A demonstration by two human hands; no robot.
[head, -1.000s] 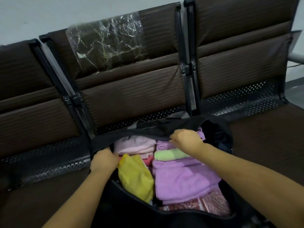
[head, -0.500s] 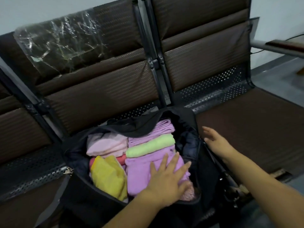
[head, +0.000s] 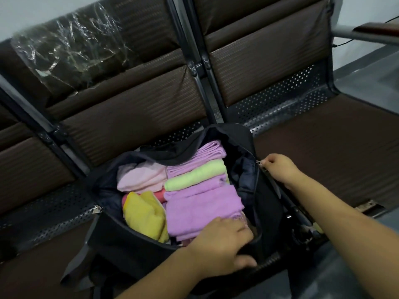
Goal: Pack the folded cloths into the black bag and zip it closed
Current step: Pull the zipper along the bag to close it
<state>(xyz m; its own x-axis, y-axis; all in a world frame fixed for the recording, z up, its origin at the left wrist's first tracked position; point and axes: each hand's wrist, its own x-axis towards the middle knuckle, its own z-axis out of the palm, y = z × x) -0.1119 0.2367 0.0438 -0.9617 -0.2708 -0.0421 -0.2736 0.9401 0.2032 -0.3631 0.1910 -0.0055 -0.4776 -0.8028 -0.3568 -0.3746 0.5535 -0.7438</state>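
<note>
The black bag (head: pixel 133 244) stands open on a bench seat. Inside lie folded cloths: a purple one (head: pixel 203 206), a light green one (head: pixel 196 174), a pale pink one (head: pixel 140 176) and a yellow one (head: pixel 144 214). My left hand (head: pixel 222 249) grips the bag's near rim at the right, thumb outside and fingers over the edge beside the purple cloth. My right hand (head: pixel 278 168) is at the bag's right end, fingers pinched on a small metal zipper pull (head: pixel 260 162). A second metal pull (head: pixel 96 210) hangs at the bag's left end.
The bag rests on a row of brown padded seats (head: pixel 336 160) with perforated metal frames (head: pixel 280 108). Crinkled clear plastic (head: pixel 69 39) covers the left backrest. A bag strap (head: pixel 75 266) trails off at the lower left. Grey floor (head: pixel 367 67) and an armrest (head: pixel 367 33) lie to the right.
My left hand slid off the purple cloth to the bag's near rim. My right hand went from open beside the bag to pinching the zipper pull at its right end.
</note>
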